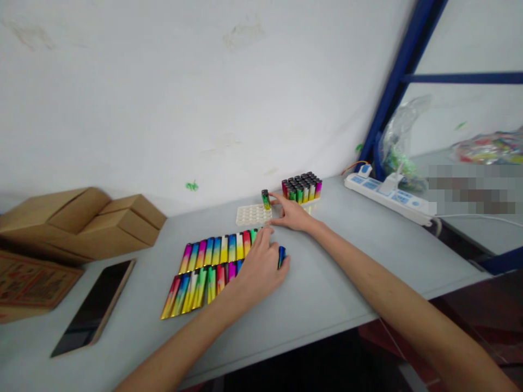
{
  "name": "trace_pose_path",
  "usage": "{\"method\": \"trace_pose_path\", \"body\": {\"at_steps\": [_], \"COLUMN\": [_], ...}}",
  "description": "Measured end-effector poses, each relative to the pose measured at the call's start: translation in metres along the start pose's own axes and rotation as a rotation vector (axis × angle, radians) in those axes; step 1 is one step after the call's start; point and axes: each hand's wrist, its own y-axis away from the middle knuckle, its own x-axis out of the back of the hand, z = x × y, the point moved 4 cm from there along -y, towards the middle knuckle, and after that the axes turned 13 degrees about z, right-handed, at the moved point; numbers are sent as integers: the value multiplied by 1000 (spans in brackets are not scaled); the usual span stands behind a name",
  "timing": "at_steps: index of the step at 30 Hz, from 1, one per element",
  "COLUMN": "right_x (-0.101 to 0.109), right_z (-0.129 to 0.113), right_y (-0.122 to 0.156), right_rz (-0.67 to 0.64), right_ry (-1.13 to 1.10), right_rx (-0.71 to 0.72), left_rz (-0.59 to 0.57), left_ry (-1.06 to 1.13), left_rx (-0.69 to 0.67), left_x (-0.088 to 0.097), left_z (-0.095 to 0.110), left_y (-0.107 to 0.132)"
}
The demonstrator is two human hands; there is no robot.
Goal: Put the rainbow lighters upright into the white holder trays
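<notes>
My right hand curves beside the right edge of a white tray with rows of round holes. Its index fingertip is against a green-yellow lighter standing upright at the tray's back right corner; the thumb is apart, lower down. My left hand reaches over the right end of two rows of multicoloured lighters lying flat. A blue lighter shows between its thumb and fingers. The left fingertips are near the tray's front edge, and the hand hides part of both rows.
A filled block of upright lighters stands behind my right hand. A white power strip lies at the right by a blue metal frame. Cardboard boxes and a dark phone are at the left. The wall rises behind.
</notes>
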Motion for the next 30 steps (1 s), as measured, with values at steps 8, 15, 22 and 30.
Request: {"method": "trace_pose_path", "body": {"at_steps": [8, 15, 22, 30], "right_x": [0, 2, 0, -1], "right_z": [-1, -2, 1, 7], "right_y": [1, 3, 3, 4], "right_rz": [10, 22, 11, -5], "right_ry": [-44, -53, -41, -25], "right_rx": [7, 8, -3, -20], "left_rz": [221, 170, 104, 174], "left_ry": [632, 1169, 1342, 1116], "left_rx": [207, 483, 648, 651], "left_x": [31, 30, 22, 22], "left_z": [-6, -24, -28, -31], "left_y": [-16, -9, 2, 5]}}
